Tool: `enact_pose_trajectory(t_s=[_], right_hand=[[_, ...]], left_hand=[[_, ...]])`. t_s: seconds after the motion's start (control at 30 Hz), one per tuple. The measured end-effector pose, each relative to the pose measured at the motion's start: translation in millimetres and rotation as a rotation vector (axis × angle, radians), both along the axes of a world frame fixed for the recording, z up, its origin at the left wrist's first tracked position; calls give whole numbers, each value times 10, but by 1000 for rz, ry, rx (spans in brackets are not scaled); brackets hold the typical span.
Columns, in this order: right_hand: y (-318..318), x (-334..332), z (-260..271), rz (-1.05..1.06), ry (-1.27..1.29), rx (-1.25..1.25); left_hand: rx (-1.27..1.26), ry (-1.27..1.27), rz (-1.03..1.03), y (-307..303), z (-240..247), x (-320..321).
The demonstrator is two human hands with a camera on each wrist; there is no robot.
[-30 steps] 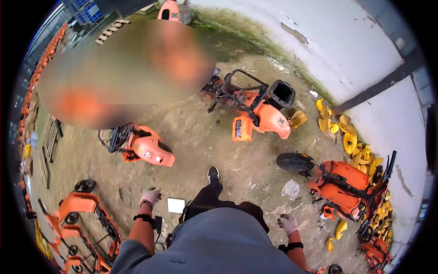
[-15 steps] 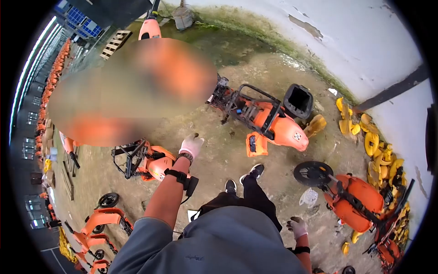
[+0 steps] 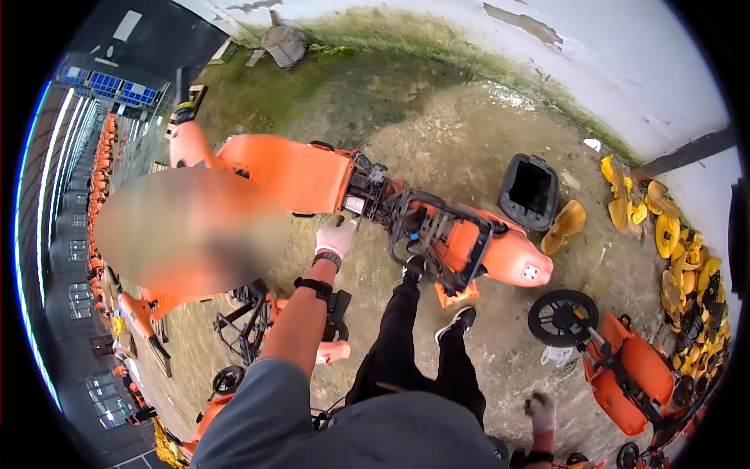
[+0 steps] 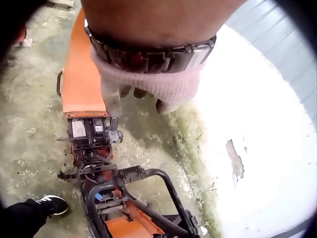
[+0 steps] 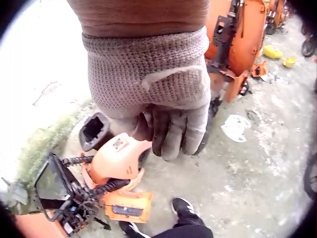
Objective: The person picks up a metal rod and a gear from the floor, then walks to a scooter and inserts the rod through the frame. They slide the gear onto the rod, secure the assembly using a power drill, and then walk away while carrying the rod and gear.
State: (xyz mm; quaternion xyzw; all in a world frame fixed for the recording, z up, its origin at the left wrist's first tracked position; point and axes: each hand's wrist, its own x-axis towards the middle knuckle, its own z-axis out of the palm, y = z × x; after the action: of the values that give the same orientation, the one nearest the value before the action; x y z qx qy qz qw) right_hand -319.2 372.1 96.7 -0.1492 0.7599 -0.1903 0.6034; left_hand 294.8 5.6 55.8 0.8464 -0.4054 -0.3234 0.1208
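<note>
My left hand (image 3: 336,236), in a pale knit glove, reaches forward beside an orange scooter (image 3: 512,258) lying stripped on the ground. Its fingers overlap the edge of the scooter's orange floor panel (image 3: 308,173), close to the exposed electrical parts (image 3: 364,187). Nothing shows in that hand; its fingers are partly hidden behind the cuff in the left wrist view. My gloved right hand (image 3: 541,413) hangs low at my side, fingers loosely bent and holding nothing. A black frame bar (image 4: 166,183) arches over the scooter's middle.
A black bin-like box (image 3: 531,191) and yellow plastic covers (image 3: 687,289) lie along the white wall (image 3: 609,70). Another orange scooter (image 3: 625,375) lies on the right, its black wheel (image 3: 562,316) towards me. A blurred patch hides part of the left side.
My left hand has swung up and forward from beside my body to the scooter's floor panel. I have stepped closer to that scooter. My right hand stays low.
</note>
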Motion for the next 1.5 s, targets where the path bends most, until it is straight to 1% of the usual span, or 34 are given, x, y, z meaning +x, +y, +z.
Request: enact_pose_trajectory(t_s=[0.03,0.07,0.1,0.13,0.17,0.23,0.27,0.3,0.37,0.4,0.43,0.5,0.53,0.57,0.63,0.67,0.7,0.77,0.83,0.9,0.97,1.0,1.07,1.1,1.13,1.17,1.23,1.27,1.3,1.37,1.4,1.43,1.47,1.5], right_hand=[[187,-46,-119,26,-24,62],[485,-52,-189,-31,-42,78],[676,105,-199,-197,52,67],[785,201,-268,-249,97,146],[617,438,-293,-245,110,253],[389,910,-518,-250,123,389],[231,1101,-654,-248,122,425],[116,1289,-755,-248,124,462],[-72,1547,-979,-244,129,508],[-162,1620,-1063,-240,136,523],[-213,1685,-1136,-239,139,537],[-301,1761,-1247,-232,155,558],[-330,1773,-1274,-229,160,567],[-362,1761,-1299,-228,163,570],[-387,1796,-1300,-224,176,588],[-398,1814,-1302,-221,180,589],[-398,1816,-1275,-221,179,592],[-409,1814,-1235,-223,186,587],[-406,1821,-1156,-237,199,570],[-407,1829,-1093,-254,210,546],[-386,1834,-1006,-267,209,519],[-366,1843,-972,-267,205,512],[-310,1842,-864,-265,194,487],[-285,1806,-792,-257,192,472],[-229,1783,-701,-258,191,453],[-160,1758,-619,-263,197,428],[77,1681,-405,-282,215,375],[200,1655,-302,-286,221,339],[335,1626,-227,-295,218,296],[530,1542,-125,-310,178,214],[257,1549,14,-315,131,207],[-67,1574,172,-319,85,200],[28,1444,85,-205,85,230],[-337,1564,321,-247,100,201]], left_hand=[[7,5,-5,-202,-238,57],[12,11,-8,-411,-500,100],[16,20,-14,-641,-763,135],[-1,28,-17,-862,-1049,177],[-15,38,-16,-1064,-1315,189],[-37,48,8,-1334,-1840,295],[-11,201,54,-1470,-2112,392],[16,224,97,-1614,-2190,378],[-28,3,64,-1655,-3232,740],[-17,-75,26,-1763,-3181,657],[-106,45,9,-1828,-3231,641],[-58,125,15,-1968,-3273,579],[-155,243,26,-2004,-3578,665],[-24,57,31,-1960,-3843,732],[68,-98,94,-2099,-3713,532],[101,-164,94,-2145,-3680,480],[83,-168,105,-2146,-3718,470],[34,-251,53,-2112,-3694,472],[-13,-137,46,-2129,-3505,515],[-106,-98,46,-2101,-3450,628],[-86,-19,61,-2196,-2966,574],[-182,7,70,-2172,-2941,620],[-180,33,63,-2185,-2694,631],[-179,48,61,-2189,-2509,582],[-228,116,83,-2162,-2294,498],[-267,115,33,-2115,-2411,601],[-289,180,-24,-2096,-2032,435],[-240,102,-75,-2092,-1842,329],[-258,157,-86,-2064,-1527,146],[-239,24,-241,-1996,-1062,-118],[-306,70,-282,-1927,-908,-252],[-255,164,-340,-1871,-402,-506],[-285,237,-414,-1782,-161,-673],[-311,308,-492,-1688,66,-825]])
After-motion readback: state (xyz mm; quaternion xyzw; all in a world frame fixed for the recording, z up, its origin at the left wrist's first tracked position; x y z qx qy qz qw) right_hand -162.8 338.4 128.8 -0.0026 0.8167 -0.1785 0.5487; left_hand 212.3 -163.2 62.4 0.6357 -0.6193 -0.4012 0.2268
